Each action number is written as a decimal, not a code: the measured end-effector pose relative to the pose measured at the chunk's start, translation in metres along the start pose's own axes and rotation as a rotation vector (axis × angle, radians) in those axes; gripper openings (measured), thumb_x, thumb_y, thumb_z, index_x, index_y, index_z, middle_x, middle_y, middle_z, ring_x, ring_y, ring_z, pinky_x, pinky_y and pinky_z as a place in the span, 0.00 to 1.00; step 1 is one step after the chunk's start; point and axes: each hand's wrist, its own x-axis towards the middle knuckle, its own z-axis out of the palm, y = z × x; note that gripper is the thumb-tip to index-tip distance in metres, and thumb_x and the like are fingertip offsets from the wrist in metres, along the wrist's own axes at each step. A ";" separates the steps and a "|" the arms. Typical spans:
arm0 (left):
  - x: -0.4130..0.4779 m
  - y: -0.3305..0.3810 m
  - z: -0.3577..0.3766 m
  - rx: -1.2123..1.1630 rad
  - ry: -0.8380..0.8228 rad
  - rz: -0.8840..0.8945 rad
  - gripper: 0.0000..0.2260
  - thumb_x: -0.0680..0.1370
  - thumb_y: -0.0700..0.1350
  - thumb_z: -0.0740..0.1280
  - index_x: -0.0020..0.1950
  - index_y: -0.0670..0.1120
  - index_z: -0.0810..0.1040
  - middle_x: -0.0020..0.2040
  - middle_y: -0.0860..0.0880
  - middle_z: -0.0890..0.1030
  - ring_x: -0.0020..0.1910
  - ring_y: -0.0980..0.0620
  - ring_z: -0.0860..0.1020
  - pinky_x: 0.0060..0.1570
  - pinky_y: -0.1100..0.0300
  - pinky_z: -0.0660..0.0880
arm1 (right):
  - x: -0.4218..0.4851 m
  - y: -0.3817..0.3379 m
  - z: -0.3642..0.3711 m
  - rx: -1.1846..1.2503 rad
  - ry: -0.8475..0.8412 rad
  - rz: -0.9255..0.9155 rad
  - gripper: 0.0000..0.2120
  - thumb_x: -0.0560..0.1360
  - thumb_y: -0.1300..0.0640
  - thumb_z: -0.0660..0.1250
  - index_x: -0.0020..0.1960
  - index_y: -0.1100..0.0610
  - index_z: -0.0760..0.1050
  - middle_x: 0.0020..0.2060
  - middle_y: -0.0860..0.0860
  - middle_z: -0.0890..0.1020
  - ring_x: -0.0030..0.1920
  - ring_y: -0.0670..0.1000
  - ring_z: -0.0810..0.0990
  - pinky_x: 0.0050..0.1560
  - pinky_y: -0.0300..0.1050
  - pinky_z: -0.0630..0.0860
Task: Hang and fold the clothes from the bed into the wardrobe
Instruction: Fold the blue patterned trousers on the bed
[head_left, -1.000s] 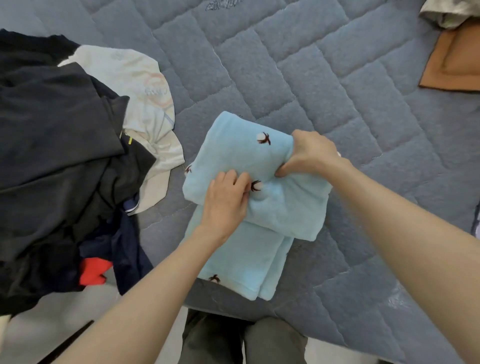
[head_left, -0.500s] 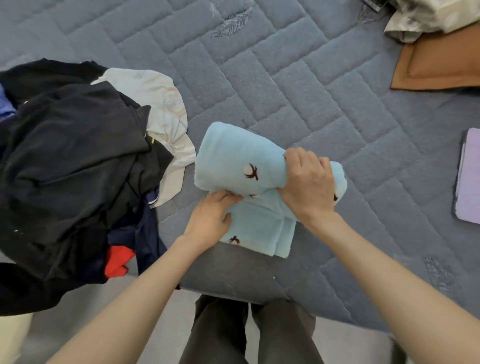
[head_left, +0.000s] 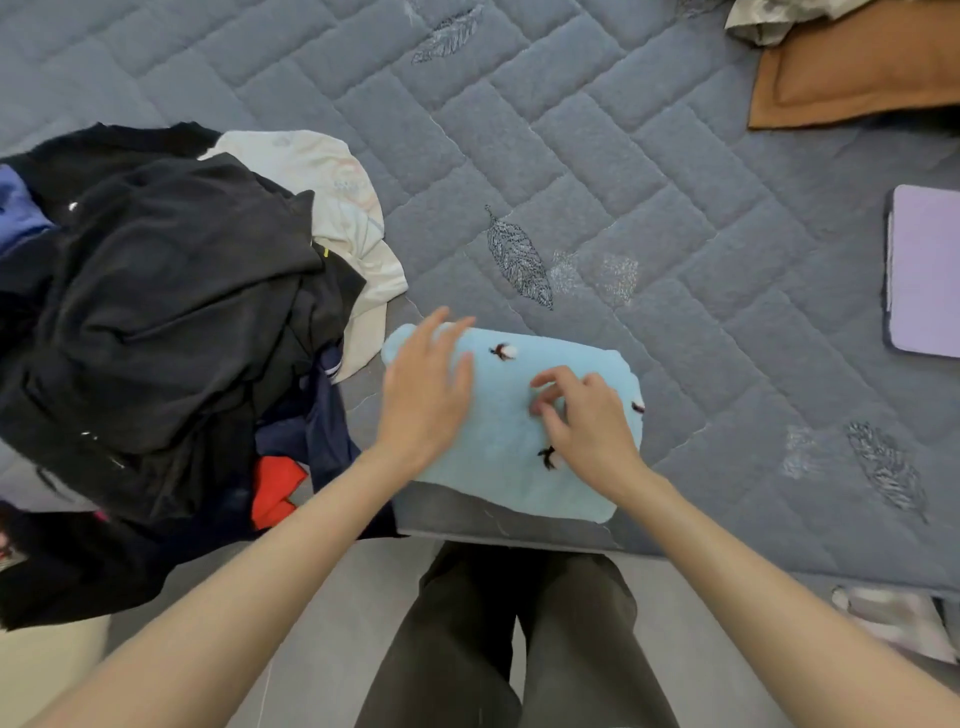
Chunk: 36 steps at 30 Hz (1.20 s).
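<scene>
Unfolding is the risk: folded pale-blue fleece cloth (head_left: 511, 441) lies at the near edge of the grey quilted bed (head_left: 571, 182), left hand (head_left: 426, 400) flat on it, right hand (head_left: 589, 418) curled, grip unclear; careless lifting could spill layers.

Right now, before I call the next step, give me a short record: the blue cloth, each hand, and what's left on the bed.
item: light blue folded cloth, flat at the near edge of the bed
left hand: fingers straight, flat on the cloth's left part
right hand: fingers bent, tips on the cloth; pinch cannot be told
pile: dark clothes heap left of the cloth, unfolded
others: lilac flat item far right, brown pillow top right
</scene>
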 end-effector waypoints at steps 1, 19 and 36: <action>-0.001 0.003 0.014 0.126 -0.102 0.029 0.20 0.82 0.47 0.56 0.74 0.51 0.64 0.77 0.50 0.59 0.76 0.50 0.56 0.73 0.48 0.51 | 0.001 -0.003 0.006 0.005 0.103 0.051 0.10 0.76 0.62 0.62 0.56 0.55 0.75 0.47 0.47 0.82 0.47 0.52 0.70 0.54 0.51 0.68; 0.008 -0.074 0.093 -0.061 0.035 -0.141 0.32 0.72 0.64 0.58 0.75 0.61 0.58 0.78 0.39 0.47 0.77 0.42 0.46 0.72 0.43 0.58 | 0.013 0.056 0.082 0.043 0.222 0.329 0.33 0.71 0.28 0.54 0.73 0.30 0.48 0.77 0.54 0.40 0.74 0.61 0.57 0.64 0.59 0.70; 0.014 -0.085 0.075 -0.203 -0.130 -0.467 0.43 0.64 0.75 0.63 0.69 0.74 0.39 0.69 0.47 0.72 0.63 0.38 0.72 0.52 0.50 0.64 | 0.016 0.059 0.075 0.203 0.151 0.550 0.43 0.63 0.22 0.59 0.71 0.26 0.41 0.52 0.55 0.74 0.49 0.54 0.71 0.50 0.51 0.67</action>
